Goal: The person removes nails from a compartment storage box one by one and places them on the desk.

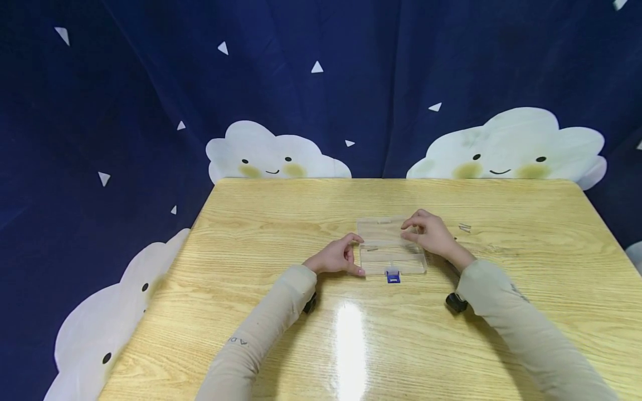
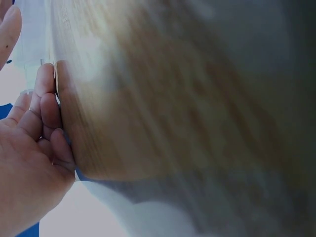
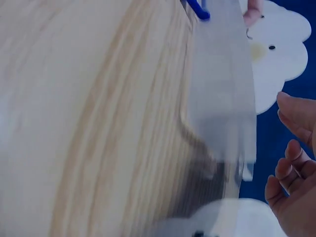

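A clear plastic box (image 1: 396, 264) with a blue latch (image 1: 393, 277) lies opened out on the table, its transparent lid (image 1: 381, 227) on the far side. A thin, small piece (image 1: 372, 249) is inside the tray, near its back. My left hand (image 1: 337, 256) holds the box at its left end, thumb at the near corner and fingers further back. Over the right part of the lid hovers my right hand (image 1: 428, 233), thumb and fingertips apart. In the right wrist view, no object shows between the right fingers (image 3: 291, 170).
Several thin metal pins (image 1: 465, 227) lie on the wooden table (image 1: 241, 234) right of the box. Black wrist devices (image 1: 455, 302) sit under both forearms. Behind the table's far edge hangs a dark blue curtain (image 1: 281, 72) with white clouds.
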{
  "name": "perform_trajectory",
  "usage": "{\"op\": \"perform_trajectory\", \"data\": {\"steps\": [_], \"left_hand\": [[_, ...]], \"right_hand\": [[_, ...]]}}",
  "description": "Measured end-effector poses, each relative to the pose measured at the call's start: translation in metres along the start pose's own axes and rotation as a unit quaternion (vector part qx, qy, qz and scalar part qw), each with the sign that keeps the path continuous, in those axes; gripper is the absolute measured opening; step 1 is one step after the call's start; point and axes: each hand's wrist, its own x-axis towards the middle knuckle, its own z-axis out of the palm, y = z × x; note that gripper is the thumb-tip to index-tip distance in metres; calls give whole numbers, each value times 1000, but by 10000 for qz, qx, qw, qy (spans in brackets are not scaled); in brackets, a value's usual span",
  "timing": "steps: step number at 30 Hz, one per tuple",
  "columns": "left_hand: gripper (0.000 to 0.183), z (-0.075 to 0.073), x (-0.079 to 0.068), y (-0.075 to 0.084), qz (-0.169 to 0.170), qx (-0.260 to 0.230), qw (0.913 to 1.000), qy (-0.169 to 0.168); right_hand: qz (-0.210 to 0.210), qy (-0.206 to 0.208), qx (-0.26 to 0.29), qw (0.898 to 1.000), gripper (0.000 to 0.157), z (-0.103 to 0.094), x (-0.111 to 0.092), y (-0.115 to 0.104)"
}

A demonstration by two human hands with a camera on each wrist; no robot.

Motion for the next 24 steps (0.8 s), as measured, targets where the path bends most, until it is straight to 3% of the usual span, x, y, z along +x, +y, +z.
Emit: {"op": "perform_trajectory", "data": {"steps": [11,24], "left_hand": [[72,1,3,-3,9,29,10000,38],[70,0,2,-3,8,57,10000,15]], "right_hand": [[-770,-511,157,9956,12,26,7,-21],[-1369,-798,-377,9866,10,47,16,-25]]}}
